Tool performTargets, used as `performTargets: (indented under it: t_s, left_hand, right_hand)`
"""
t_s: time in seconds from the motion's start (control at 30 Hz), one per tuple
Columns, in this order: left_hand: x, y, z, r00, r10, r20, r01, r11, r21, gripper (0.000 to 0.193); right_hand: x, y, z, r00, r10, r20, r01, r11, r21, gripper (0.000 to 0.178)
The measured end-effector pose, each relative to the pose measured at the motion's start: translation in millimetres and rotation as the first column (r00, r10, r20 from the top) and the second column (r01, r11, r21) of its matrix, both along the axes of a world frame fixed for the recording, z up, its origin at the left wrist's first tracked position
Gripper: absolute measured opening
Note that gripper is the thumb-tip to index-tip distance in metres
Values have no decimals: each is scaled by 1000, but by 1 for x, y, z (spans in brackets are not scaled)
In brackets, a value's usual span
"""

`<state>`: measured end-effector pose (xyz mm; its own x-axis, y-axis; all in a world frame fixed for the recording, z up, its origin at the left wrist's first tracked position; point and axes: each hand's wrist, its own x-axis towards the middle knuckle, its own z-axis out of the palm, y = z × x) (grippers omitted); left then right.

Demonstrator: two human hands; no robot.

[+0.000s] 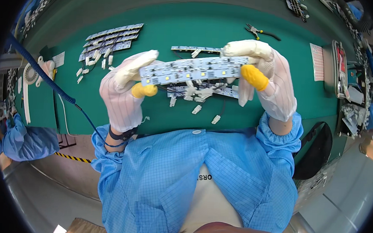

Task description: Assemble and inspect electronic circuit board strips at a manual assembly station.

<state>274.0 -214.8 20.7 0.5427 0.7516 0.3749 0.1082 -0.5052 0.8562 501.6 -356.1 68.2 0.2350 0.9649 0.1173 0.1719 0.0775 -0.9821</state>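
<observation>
Pinched at both ends, a long white circuit board [193, 71] sits between our left hand [122, 85] and our right hand [272, 72]. We have it clasped between thumb and fingers on each side, with a yellow cover [144, 90] on the left thumb and another on the right; how the fingers bend behind the board we cannot fully see. We hold it up over the green table [157, 31], tilted so that its right end lies a little farther from us than its left, its face of small yellowish squares and dark parts turned our way.

Partly hidden behind the board, we see a pile of white connectors [205, 93] on dark wires, several trailing out on the near side of it. Just beyond the board lies a narrow strip [197, 49], and to its far left we have a group of similar strips [112, 39] in slanted rows, their connectors fanned toward us. Beyond the board and to its right rest pliers [255, 32] with yellow and black handles. Well left of the board stands a small white fan [39, 71], and a blue coiled cord [68, 97] runs down to the dark band [123, 135] around our left wrist.
</observation>
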Motion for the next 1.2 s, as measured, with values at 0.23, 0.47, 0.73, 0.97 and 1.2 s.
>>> performTargets:
  t_s: [0.23, 0.47, 0.73, 0.97, 1.2]
  left_hand:
    - [3, -1, -2, 996, 40, 73, -25, 980, -199, 62]
    - [3, 6, -1, 1000, -18, 15, 20, 988, -154, 62]
    - [2, -6, 4, 990, -15, 143, 38, 987, -156, 51]
    - [4, -4, 10, 998, -24, 59, 18, 994, 107, 49]
    - [6, 8, 0, 1000, -8, -13, 9, 999, 50, 44]
  right_hand:
    - [-3, 2, 3, 983, 54, -175, -60, 998, -32, 43]
    - [-2, 1, 5, 979, 104, -176, -107, 994, -3, 44]
    - [2, 5, -5, 996, 1, -90, 0, 1000, 12, 37]
    - [6, 7, -12, 999, -28, 21, 29, 999, -28, 40]
    - [-6, 3, -1, 996, 78, 38, -79, 997, 20, 43]
